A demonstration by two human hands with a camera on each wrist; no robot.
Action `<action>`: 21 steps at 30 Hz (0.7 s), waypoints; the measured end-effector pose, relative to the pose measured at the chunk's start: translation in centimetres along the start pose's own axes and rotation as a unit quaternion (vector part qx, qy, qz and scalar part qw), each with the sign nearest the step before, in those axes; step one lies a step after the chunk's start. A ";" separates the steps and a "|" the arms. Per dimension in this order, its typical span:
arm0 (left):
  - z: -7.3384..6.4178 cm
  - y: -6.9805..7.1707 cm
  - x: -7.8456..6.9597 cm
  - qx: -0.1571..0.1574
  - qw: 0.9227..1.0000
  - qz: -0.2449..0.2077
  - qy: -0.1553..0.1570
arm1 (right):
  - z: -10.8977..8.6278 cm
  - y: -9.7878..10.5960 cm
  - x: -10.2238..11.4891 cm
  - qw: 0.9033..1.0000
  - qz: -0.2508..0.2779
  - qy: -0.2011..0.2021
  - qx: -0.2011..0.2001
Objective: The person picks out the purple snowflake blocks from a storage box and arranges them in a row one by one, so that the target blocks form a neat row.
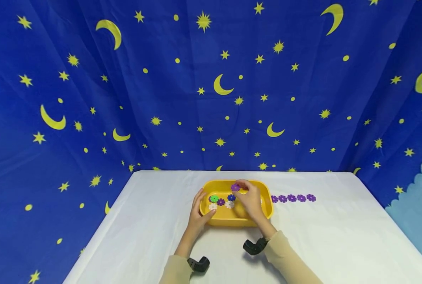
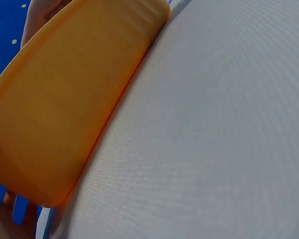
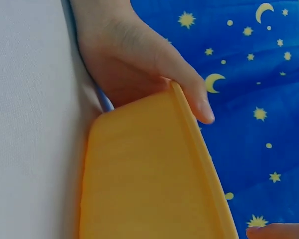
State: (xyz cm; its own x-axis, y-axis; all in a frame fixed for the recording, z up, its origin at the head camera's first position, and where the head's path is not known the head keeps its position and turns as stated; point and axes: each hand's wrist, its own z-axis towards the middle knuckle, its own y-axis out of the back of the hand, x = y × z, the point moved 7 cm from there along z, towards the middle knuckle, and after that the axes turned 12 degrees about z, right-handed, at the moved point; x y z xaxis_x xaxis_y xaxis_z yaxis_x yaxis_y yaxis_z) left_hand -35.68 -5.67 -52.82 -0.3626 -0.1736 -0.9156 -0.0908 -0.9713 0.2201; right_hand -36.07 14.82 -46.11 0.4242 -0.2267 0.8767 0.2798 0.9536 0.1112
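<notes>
My left hand [image 1: 197,219] grips the left end of a yellow plastic tub [image 1: 232,223], its thumb over the rim and its fingers along the outer wall. The right wrist view also shows that thumb [image 3: 197,97] over the rim. Above the tub's far side, my right hand [image 1: 250,202] pinches a purple flower-shaped plastic piece [image 1: 235,187] between thumb and fingers. Inside the tub lie a green flower piece [image 1: 214,198], a blue one [image 1: 231,197], a purple one [image 1: 220,202] and white ones [image 1: 229,204]. My right hand hides part of the tub's right side.
Right of the tub, several purple flower pieces [image 1: 291,198] lie in a straight row on the white tablecloth [image 1: 338,236], the nearest one close beside the tub's wall. A blue curtain [image 1: 182,94] with yellow moons and stars hangs behind and at the sides of the table.
</notes>
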 end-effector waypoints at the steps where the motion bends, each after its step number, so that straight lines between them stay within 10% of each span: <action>1: 0.1 0.0 0.0 0.000 1.000 0.001 -0.003 | 0.0 0.3 0.0 1.000 0.000 0.002 -0.004; 21: 0.1 0.0 -0.2 0.001 1.000 0.015 0.017 | 1.7 6.7 0.9 0.997 0.006 -0.028 -0.076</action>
State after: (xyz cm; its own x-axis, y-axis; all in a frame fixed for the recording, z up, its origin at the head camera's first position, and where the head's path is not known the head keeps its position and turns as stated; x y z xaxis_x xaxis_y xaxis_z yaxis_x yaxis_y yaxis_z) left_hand -35.71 -5.59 -52.60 -0.3344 -0.2083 -0.9191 -0.0822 -0.9651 0.2487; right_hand -35.32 21.32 -43.74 0.3805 -0.2005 0.9028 0.4041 0.9141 0.0326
